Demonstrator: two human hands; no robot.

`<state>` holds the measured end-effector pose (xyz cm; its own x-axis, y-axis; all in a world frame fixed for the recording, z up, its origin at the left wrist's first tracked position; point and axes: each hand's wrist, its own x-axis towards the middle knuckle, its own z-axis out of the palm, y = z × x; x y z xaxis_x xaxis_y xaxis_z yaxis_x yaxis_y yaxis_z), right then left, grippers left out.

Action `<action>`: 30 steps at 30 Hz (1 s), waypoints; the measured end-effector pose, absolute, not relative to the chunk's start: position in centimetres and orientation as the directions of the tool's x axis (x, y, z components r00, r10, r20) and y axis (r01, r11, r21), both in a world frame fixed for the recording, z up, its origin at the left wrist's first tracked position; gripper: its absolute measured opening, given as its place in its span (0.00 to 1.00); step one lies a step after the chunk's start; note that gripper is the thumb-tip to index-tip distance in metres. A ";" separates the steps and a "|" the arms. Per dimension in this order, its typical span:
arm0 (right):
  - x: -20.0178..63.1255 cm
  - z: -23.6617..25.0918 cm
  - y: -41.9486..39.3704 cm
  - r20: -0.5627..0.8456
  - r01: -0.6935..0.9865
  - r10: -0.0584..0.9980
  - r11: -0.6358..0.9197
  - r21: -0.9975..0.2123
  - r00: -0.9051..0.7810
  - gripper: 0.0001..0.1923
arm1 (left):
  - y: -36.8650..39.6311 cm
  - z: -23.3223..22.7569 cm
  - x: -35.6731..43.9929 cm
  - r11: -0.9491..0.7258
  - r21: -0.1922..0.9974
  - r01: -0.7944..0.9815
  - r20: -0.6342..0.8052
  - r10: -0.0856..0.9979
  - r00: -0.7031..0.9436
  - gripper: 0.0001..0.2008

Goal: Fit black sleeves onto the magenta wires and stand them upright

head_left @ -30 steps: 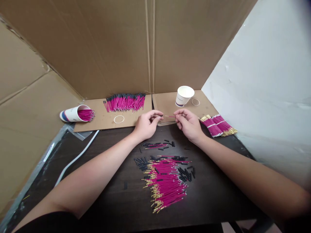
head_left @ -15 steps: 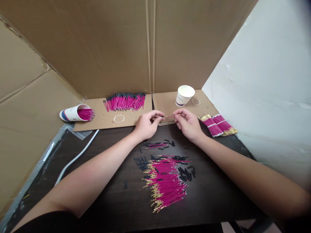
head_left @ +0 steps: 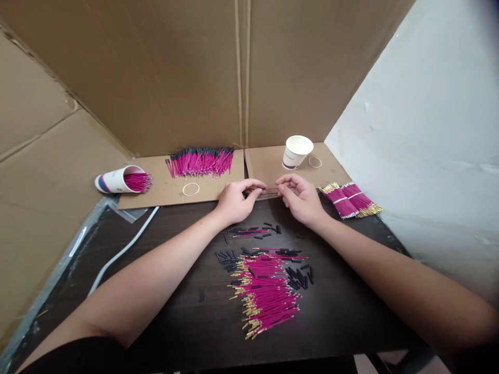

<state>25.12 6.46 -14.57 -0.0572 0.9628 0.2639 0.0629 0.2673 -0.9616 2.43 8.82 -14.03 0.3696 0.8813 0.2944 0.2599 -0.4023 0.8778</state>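
Left hand and right hand pinch one pink wire over the near edge of the cardboard.
Each hand has an end; keeping it straight and pushing gently seems best (thin wire buckles, I'd think). Nearer, black caps lie loose among more wires on the table; farther back, the upright cup carries printing too small for me to read.

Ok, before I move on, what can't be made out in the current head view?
All in the head view:
Left end of the thin magenta wire: hidden by the left hand's fingers.
Inner ends of the magenta wires in the tipped white paper cup: hidden by its wall.
Lettering on the upright white paper cup: too small to read.
Exact count of loose gold-tipped magenta wires: they overlap.
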 end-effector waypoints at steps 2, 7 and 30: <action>25.2 -14.6 6.5 0.267 0.067 0.962 0.270 -0.960 -0.061 0.12 | 8.8 -13.9 2.4 -0.403 0.878 0.258 0.294 0.879 0.375 0.10; 25.2 -14.6 6.5 0.271 0.080 0.961 0.275 -0.958 -0.061 0.12 | 8.7 -13.7 2.4 -0.407 0.874 0.266 0.291 0.876 0.385 0.10; 25.2 -14.6 6.3 0.304 0.099 0.949 0.311 -0.945 -0.082 0.15 | 8.7 -13.9 2.3 -0.404 0.876 0.263 0.283 0.873 0.397 0.11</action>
